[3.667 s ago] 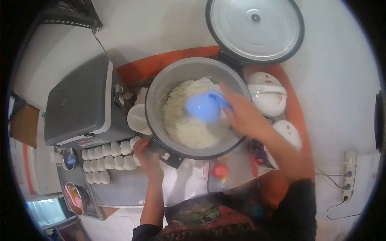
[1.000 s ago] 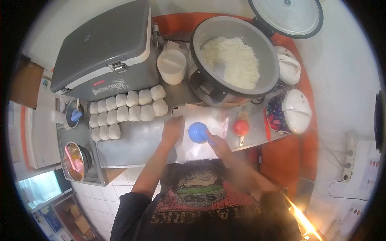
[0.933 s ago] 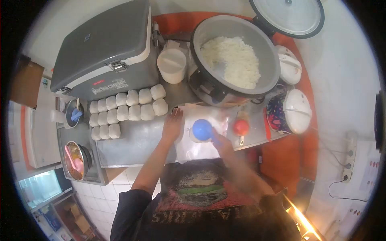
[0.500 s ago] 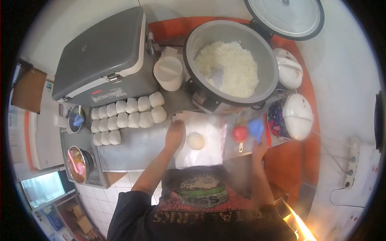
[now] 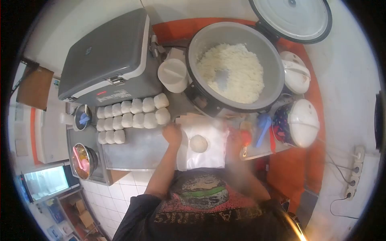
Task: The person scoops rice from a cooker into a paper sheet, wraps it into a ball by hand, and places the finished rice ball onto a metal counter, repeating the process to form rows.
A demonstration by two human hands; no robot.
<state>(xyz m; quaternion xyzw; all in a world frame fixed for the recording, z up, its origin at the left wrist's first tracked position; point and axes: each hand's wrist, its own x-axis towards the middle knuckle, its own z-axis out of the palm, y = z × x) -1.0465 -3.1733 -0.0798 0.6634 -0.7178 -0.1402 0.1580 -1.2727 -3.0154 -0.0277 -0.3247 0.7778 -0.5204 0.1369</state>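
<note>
A round mound of white rice (image 5: 198, 143) sits in the middle of a white sheet of wrapping paper (image 5: 215, 156) on the counter in front of me. My left hand (image 5: 173, 133) is at the paper's left edge, its fingers closed on that edge. On the other side, my right hand (image 5: 234, 143) is smeared by motion at the paper's right edge, and its fingers cannot be made out. Close to it lies a red round scoop (image 5: 245, 137) with a short handle. A blue rice paddle (image 5: 263, 129) rests on the counter further right, with no hand on it.
Behind the paper stands a large open cooker (image 5: 195, 94) full of rice (image 5: 241, 72). Several wrapped white bundles (image 5: 138, 120) stand in rows at left, before a grey cool box (image 5: 104, 56). A bowl with a pink spoon (image 5: 82, 162) and a patterned rice cooker (image 5: 299, 124) flank the counter.
My right hand has let go of the blue paddle, leaving it on the counter, and moved left to the paper. My left hand stays at the paper's left edge. The view has shifted slightly.
</note>
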